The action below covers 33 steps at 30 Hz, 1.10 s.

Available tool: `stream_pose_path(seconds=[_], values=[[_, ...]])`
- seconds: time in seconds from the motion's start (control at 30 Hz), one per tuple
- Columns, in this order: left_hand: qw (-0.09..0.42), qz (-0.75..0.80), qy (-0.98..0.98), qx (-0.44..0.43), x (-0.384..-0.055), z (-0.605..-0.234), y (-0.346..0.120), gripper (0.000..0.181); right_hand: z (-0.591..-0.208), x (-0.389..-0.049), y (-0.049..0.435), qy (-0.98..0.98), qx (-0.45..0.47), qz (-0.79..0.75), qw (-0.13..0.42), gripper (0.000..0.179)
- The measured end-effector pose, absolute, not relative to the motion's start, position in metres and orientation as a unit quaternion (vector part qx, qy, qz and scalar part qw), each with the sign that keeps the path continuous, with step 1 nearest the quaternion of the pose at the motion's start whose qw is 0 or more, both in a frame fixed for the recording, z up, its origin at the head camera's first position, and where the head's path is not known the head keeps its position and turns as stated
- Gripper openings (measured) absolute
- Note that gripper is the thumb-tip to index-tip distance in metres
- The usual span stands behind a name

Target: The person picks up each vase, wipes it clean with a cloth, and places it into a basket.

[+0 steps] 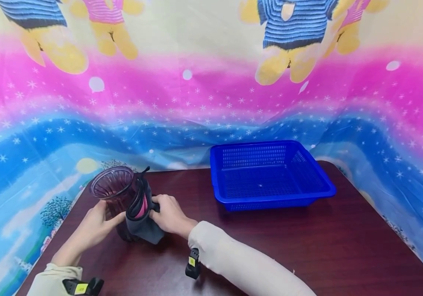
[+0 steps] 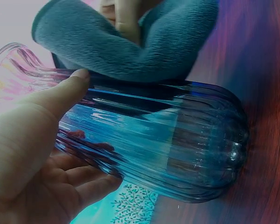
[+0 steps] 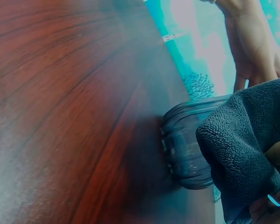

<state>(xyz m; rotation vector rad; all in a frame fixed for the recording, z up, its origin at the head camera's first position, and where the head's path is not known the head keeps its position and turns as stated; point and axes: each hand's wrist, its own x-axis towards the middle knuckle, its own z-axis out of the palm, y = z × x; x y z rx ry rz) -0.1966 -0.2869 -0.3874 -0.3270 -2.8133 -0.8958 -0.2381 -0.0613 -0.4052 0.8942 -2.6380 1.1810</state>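
A tall ribbed glass vase with a flared rim stands at the table's left, slightly tilted. My left hand grips it below the rim, thumb on the near side and fingers round the far side. A grey cloth, with a dark edge and a pink patch, is bunched in my right hand against the vase's right side. In the left wrist view the cloth overlaps the upper edge of the vase. The right wrist view shows the vase's base low over the tabletop, partly hidden by the cloth.
A blue plastic basket with perforated walls sits at the back right of the dark red wooden table. Behind the table hangs a colourful printed curtain. Black wrist cameras are strapped at both cuffs.
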Motion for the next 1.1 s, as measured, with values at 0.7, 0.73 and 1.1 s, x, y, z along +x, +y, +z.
stream_pose_path(seconds=[0.7,0.73,1.1], values=[[0.090,-0.310,-0.940,-0.108,-0.196,-0.386,-0.286,0.062,-0.442,-0.240,-0.056,-0.901,0.264,0.345,0.012,0.019],[0.090,-0.310,-0.940,-0.108,-0.196,-0.386,-0.286,0.062,-0.443,-0.240,-0.056,-0.902,0.263,0.342,0.012,0.018],[0.080,-0.313,-0.941,-0.106,-0.195,-0.386,-0.285,0.065,-0.450,-0.240,-0.055,-0.902,0.260,0.345,0.011,0.018]])
